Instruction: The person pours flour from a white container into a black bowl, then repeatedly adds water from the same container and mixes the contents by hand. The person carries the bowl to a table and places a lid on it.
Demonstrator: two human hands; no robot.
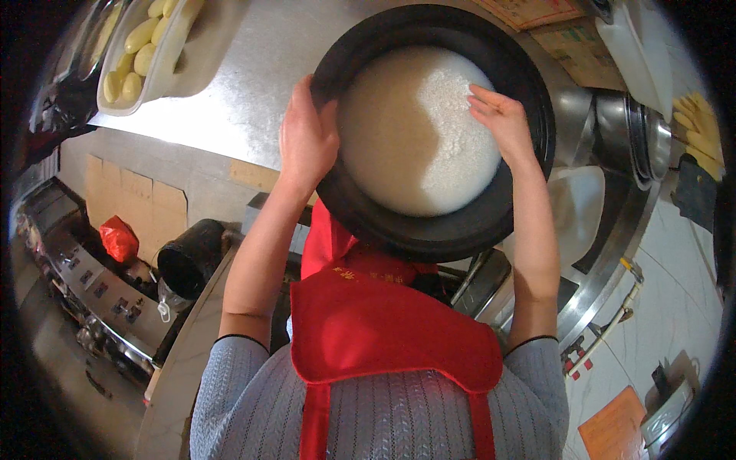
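A large round black pot is before me, holding white rice in cloudy water. On the right the rice shows pale and grainy under bright light; the left part of the water lies in shadow. My left hand grips the left rim, with the thumb over the inner side. Over the right part of the rice is my right hand. Its fingers are bent and slightly apart, with nothing seen in them. Whether the fingertips touch the rice I cannot tell.
A white plastic tub of peeled potatoes stands on the steel worktop at upper left. Steel pots and a translucent plastic container are at right. A black bucket and a red plastic bag are lower left.
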